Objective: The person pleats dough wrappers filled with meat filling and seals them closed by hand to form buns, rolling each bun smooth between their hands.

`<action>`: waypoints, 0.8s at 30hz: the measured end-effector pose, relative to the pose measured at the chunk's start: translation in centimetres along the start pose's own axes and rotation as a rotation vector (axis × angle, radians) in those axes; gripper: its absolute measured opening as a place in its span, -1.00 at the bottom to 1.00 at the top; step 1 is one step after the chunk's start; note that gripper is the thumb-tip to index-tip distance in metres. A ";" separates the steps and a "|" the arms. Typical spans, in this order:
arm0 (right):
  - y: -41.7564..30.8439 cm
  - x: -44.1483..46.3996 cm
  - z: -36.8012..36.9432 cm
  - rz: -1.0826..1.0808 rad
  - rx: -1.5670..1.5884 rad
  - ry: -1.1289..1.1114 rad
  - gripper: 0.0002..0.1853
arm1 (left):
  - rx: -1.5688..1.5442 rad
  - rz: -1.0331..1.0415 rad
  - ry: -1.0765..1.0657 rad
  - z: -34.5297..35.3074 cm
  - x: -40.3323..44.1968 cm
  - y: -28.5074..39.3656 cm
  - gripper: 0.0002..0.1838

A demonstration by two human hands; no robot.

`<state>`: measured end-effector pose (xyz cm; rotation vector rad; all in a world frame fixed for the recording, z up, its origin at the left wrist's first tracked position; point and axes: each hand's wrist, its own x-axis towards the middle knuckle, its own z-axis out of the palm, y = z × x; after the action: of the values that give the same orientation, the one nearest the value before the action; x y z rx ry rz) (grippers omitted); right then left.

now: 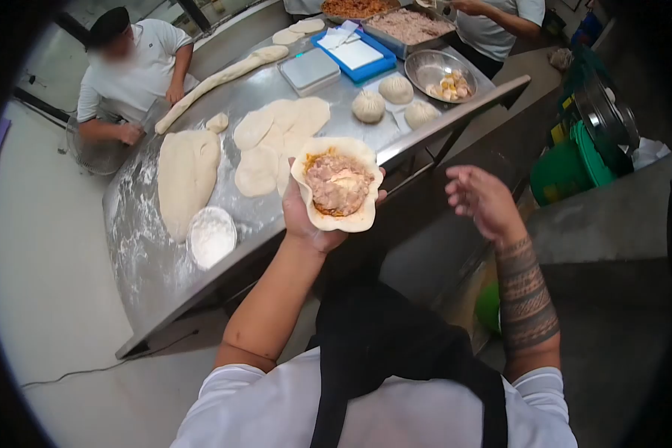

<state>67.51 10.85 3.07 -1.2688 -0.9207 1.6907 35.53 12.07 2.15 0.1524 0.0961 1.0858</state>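
My left hand cups a round dough wrapper from below, just off the table's near edge. Its wavy rim turns up around a mound of minced meat filling, with orange bits at the edge and a pale piece in the middle. My right hand is in the air to the right, apart from the dough, holding nothing, its fingers loosely bent and apart. Flattened dough rounds overlap on the table beyond my left hand. Closed, pleated buns sit near the table's right edge.
On the steel table are a flour bowl, a dough slab, a long dough roll, a scale, a blue tray, a metal bowl and a meat tray. Co-workers stand beyond; green tubs are right.
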 end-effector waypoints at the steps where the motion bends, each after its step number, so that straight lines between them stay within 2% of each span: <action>1: 2.4 -2.6 0.2 0.018 0.018 0.022 -0.68 | 0.038 -0.011 0.029 1.8 -1.8 -0.6 -0.17; 3: 6.7 -7.8 1.4 0.062 0.018 0.054 -0.72 | 0.096 0.022 0.144 2.4 -6.4 -2.1 -0.19; 5: 11.0 -12.0 2.8 0.097 -0.111 0.040 -0.76 | 0.081 0.059 0.219 -0.3 -11.7 -3.7 -0.19; 6: 13.0 -14.1 4.0 0.145 -0.115 0.050 -0.79 | 0.028 0.030 0.113 -2.2 -14.1 -4.9 -0.19; 9: 15.7 -19.0 9.0 0.131 -0.125 -0.064 -0.84 | -0.003 0.070 0.191 -4.0 -19.0 -8.4 -0.22; 12: 14.8 -22.4 13.7 0.065 -0.118 -0.048 -0.80 | 0.023 0.094 0.142 -2.6 -21.5 -9.9 -0.20; 15: 14.6 -24.2 16.9 -0.189 -0.063 -0.012 -0.75 | 0.030 0.189 0.088 -0.5 -23.6 -11.0 -0.20; 17: 13.0 -25.6 18.2 -0.193 -0.155 0.030 -0.77 | 0.042 0.229 0.039 0.8 -25.1 -11.3 -0.19; 19: 12.4 -26.3 19.1 -0.197 -0.236 0.056 -0.77 | 0.050 0.223 0.041 1.9 -26.3 -10.9 -0.19; 22: 13.5 -27.4 21.2 -0.278 -0.307 0.099 -0.78 | 0.100 0.090 0.227 1.9 -29.1 -8.9 -0.20; 24: 14.3 -28.3 23.3 -0.291 -0.292 0.107 -0.77 | 0.118 0.075 0.099 0.5 -30.7 -7.7 -0.21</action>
<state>47.04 -22.61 6.26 -1.3244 -1.2535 1.2841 28.06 -18.72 1.47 0.2097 0.2452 1.1626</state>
